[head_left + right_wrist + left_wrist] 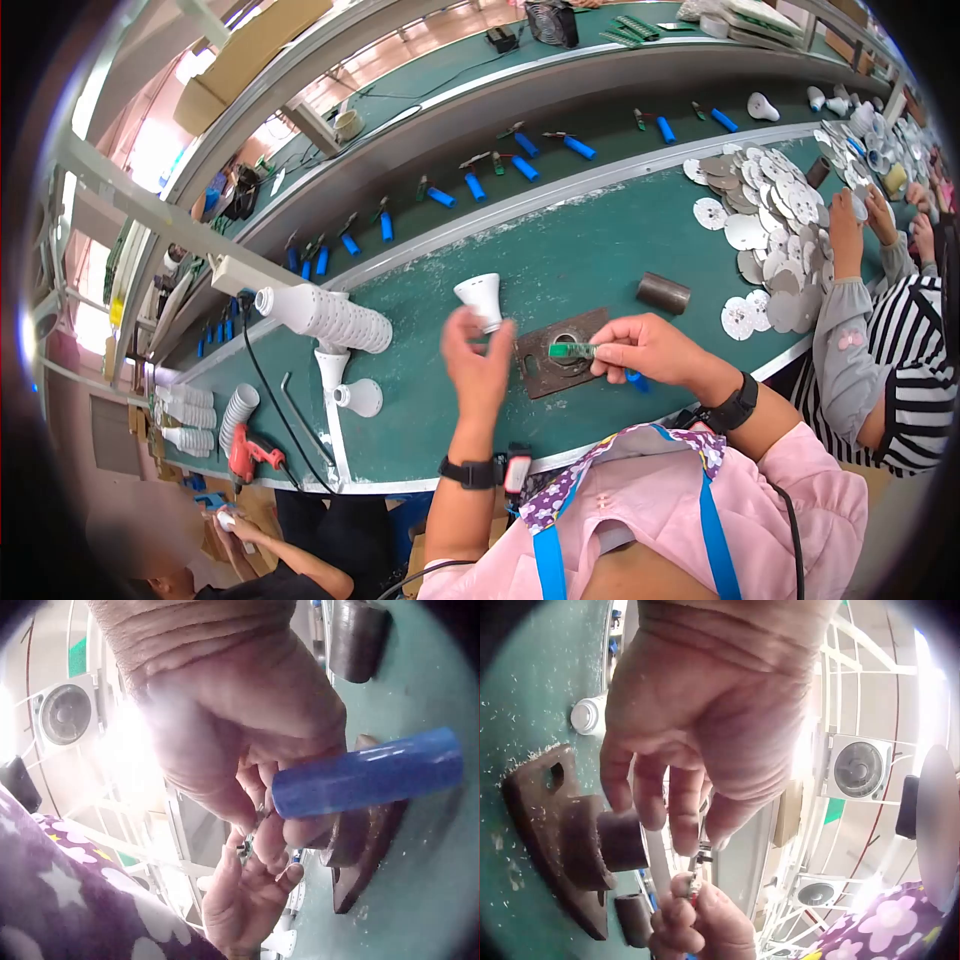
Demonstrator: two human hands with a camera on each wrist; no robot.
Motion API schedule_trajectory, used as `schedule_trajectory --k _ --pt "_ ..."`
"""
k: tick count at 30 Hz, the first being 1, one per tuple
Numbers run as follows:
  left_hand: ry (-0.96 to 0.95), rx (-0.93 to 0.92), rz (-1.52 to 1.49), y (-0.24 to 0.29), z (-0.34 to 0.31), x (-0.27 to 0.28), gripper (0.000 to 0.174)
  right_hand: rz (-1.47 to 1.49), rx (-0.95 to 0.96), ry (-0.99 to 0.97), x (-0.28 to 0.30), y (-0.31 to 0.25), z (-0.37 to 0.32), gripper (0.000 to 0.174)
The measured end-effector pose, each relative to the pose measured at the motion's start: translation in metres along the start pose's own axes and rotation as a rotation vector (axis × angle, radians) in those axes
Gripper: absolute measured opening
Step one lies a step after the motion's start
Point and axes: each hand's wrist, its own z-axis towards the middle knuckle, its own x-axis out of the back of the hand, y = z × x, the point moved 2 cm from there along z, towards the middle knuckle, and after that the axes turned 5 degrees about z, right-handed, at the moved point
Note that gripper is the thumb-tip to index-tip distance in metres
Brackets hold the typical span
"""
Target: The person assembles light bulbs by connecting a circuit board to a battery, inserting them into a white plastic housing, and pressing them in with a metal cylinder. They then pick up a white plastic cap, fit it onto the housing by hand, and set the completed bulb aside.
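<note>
My right hand [645,350] pinches a small green circuit board [570,350] between thumb and fingers. A blue cylinder [367,772] hangs beside that hand, large in the right wrist view and only partly visible past the palm in the head view. My left hand [478,365] is held with loosely bent fingers around nothing; in the left wrist view its fingertips [686,844] come close to the board's end. Behind it a white lamp housing [480,292] stands on the bench. Under the board lies a brown metal plate [540,375] with a raised ring fixture.
A metal tube [663,293] lies right of the plate. Stacked white housings [330,315] and a red electric tool [250,455] are at left. Blue cylinders with boards [525,167] line the back ledge. Round discs [770,210] are piled at right, near another person's hands [850,225].
</note>
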Motion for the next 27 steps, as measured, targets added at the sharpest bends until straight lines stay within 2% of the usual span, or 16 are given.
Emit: schedule_trajectory --k 1,2,3,5,6,9,11,12,15,17,19,21,24,27 --pt "0.235 -0.041 0.326 -0.014 0.009 -0.001 0.056 0.003 0.004 0.014 0.0 0.001 -0.001 0.02" --pt "0.271 -0.093 0.388 -0.026 0.016 -0.007 0.058 0.015 0.028 0.044 0.0 0.001 -0.001 0.02" --pt "0.27 -0.101 0.382 -0.034 0.019 -0.014 0.058 0.024 0.054 0.073 0.001 0.0 -0.001 0.02" --pt "0.141 -0.068 0.631 -0.036 0.023 -0.023 0.057 0.023 0.082 0.092 0.001 0.002 -0.002 0.02" --pt "0.136 -0.072 0.625 -0.035 0.024 -0.025 0.057 0.026 0.103 0.106 0.002 0.002 -0.004 0.021" --pt "0.038 -0.086 0.561 -0.022 0.024 -0.02 0.051 -0.013 0.095 0.237 0.004 -0.007 -0.012 0.02" --pt "-0.095 -0.129 0.035 -0.005 0.015 -0.008 0.047 -0.029 0.107 0.278 0.01 -0.008 -0.012 0.02" --pt "-0.128 -0.199 0.058 0.004 0.006 -0.002 0.049 -0.047 0.123 0.313 0.012 -0.007 -0.01 0.02" --pt "-0.261 -0.138 -0.337 0.023 -0.021 0.008 0.054 -0.134 0.007 0.215 0.007 -0.012 -0.007 0.021" --pt "-0.331 -0.114 -0.525 0.039 -0.037 0.014 0.053 -0.158 -0.007 0.154 -0.001 -0.01 -0.002 0.022" --pt "-0.456 -0.106 -0.545 0.04 -0.047 0.019 0.05 -0.185 -0.026 0.032 -0.011 -0.01 0.0 0.022" --pt "-0.44 -0.148 -0.557 0.038 -0.054 0.017 0.049 -0.214 -0.064 -0.013 -0.018 -0.014 -0.001 0.022" --pt "-0.41 -0.064 -0.506 0.044 -0.059 0.017 0.045 -0.21 -0.114 -0.083 -0.029 -0.013 -0.002 0.022" --pt "-0.387 -0.064 -0.535 0.04 -0.061 0.015 0.042 -0.079 -0.074 -0.073 -0.037 -0.009 -0.006 0.021"
